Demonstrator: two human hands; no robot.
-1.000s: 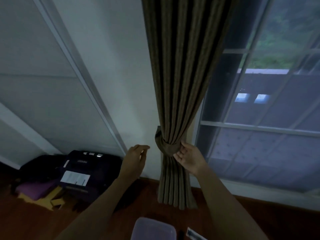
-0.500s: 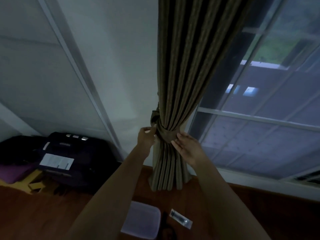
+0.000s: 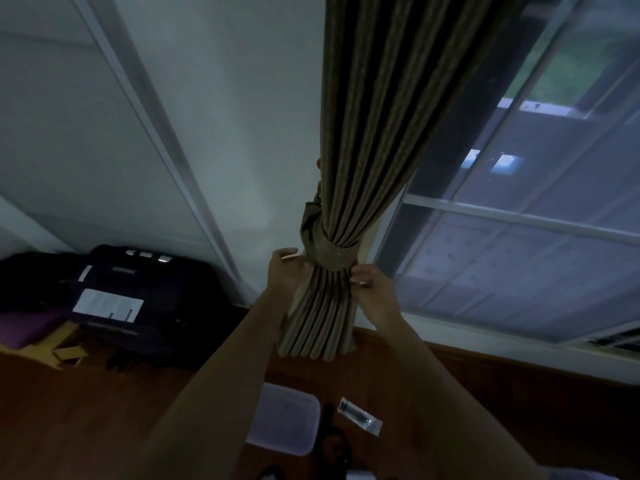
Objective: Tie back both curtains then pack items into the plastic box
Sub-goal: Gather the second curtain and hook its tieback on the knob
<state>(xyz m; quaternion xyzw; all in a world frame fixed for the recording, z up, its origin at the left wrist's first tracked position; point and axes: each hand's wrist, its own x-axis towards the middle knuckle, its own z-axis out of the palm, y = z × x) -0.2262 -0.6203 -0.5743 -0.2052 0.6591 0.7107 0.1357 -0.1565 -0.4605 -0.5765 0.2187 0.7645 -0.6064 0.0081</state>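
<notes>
Count: one curtain, one tie-back band, one plastic box — two hands.
Curtain: beside window, long axis vertical, hem toward floor, band cinching it.
Left hand: curled round folds under band.
Right hand: pinching band's lower edge.
Box: on floor below.

Dim white wall, window, wooden floor

I see my left hand gripping the gathered curtain at its tieback, my right hand pinching pleats just under it; a plastic box lies on the floor below.
</notes>
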